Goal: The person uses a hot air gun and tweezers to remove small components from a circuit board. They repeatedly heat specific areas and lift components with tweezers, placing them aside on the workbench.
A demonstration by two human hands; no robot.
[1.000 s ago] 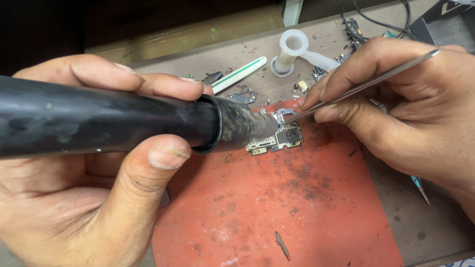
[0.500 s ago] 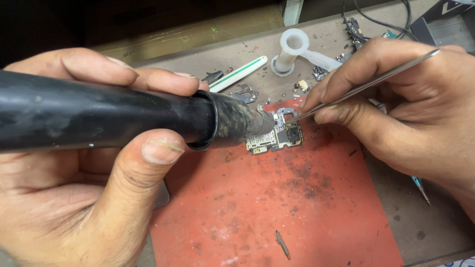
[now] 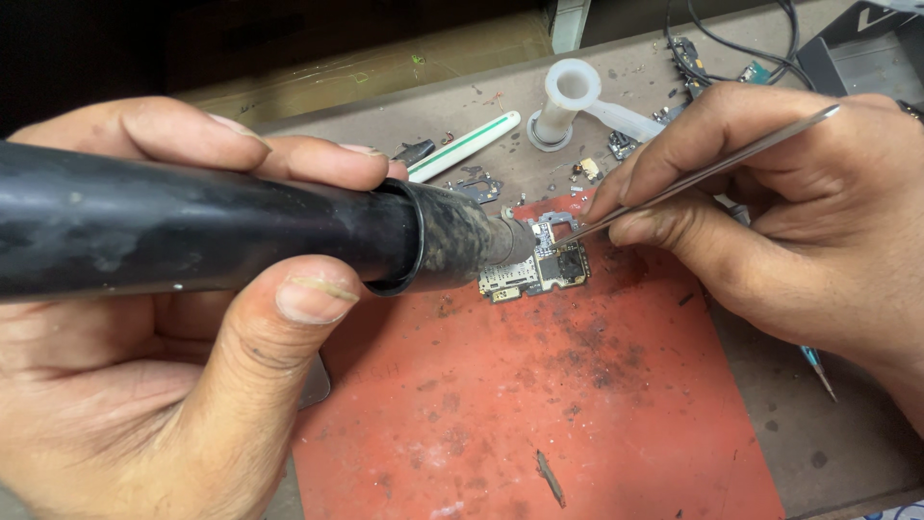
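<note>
My left hand (image 3: 164,385) grips a thick black hot-air tool (image 3: 212,226) whose scorched metal nozzle (image 3: 486,241) points right, its tip just over a small circuit board (image 3: 539,270). The board lies on a stained red mat (image 3: 539,404). My right hand (image 3: 780,221) pinches thin metal tweezers (image 3: 693,178); their tips touch the board's upper part beside the nozzle tip. The tool hides the board's left end.
Behind the mat lie a white tube with a round base (image 3: 568,101), a white stick with a green stripe (image 3: 462,144), small metal parts (image 3: 481,185) and dark cables (image 3: 731,48). A dark sliver (image 3: 549,477) lies on the mat's front. A thin tool's tip (image 3: 818,371) pokes out under my right wrist.
The nozzle and tweezers stay on the board. My left thumb has shifted slightly along the tool's barrel.
</note>
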